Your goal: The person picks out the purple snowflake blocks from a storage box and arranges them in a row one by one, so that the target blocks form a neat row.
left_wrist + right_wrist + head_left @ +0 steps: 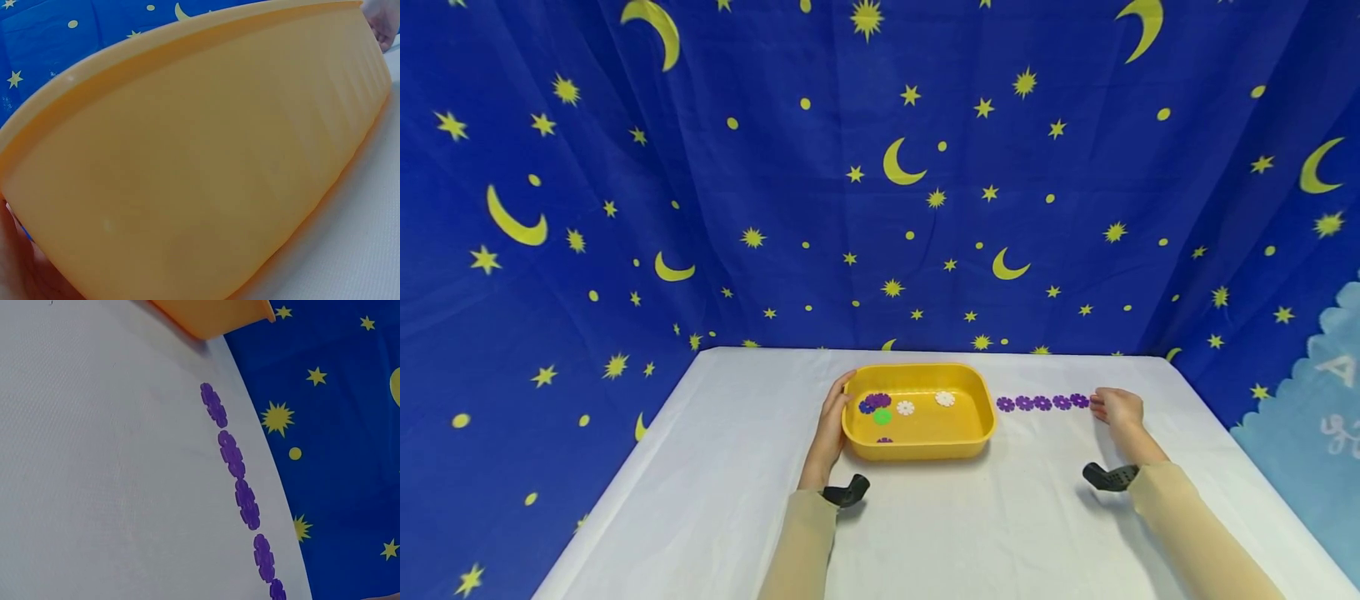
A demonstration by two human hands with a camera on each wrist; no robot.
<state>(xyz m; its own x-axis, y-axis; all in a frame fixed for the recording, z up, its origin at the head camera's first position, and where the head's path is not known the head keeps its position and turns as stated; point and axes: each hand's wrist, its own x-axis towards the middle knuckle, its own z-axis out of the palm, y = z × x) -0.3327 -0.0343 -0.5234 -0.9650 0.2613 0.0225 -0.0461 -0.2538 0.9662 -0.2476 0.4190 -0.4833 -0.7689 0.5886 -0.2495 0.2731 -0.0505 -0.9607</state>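
A yellow plastic tray (917, 451) sits on the white table, with my left hand (829, 423) gripping its left side at the rim. In the left wrist view the tray's outer wall (200, 150) fills most of the picture, and part of the left hand (25, 269) shows at the lower left. Several purple flower-shaped discs (1042, 403) lie in a row to the right of the tray. My right hand (1122, 410) rests at the row's right end, its bent fingers right beside the last purple disc (1078, 401).
Inside the tray lie white flower discs (944, 399), a green disc (882, 417), a blue disc (867, 407) and purple discs (880, 401). A blue curtain (820, 183) with yellow moons and stars hangs behind the white table (715, 500). Black wrist devices (1108, 477) sit at both sleeves.
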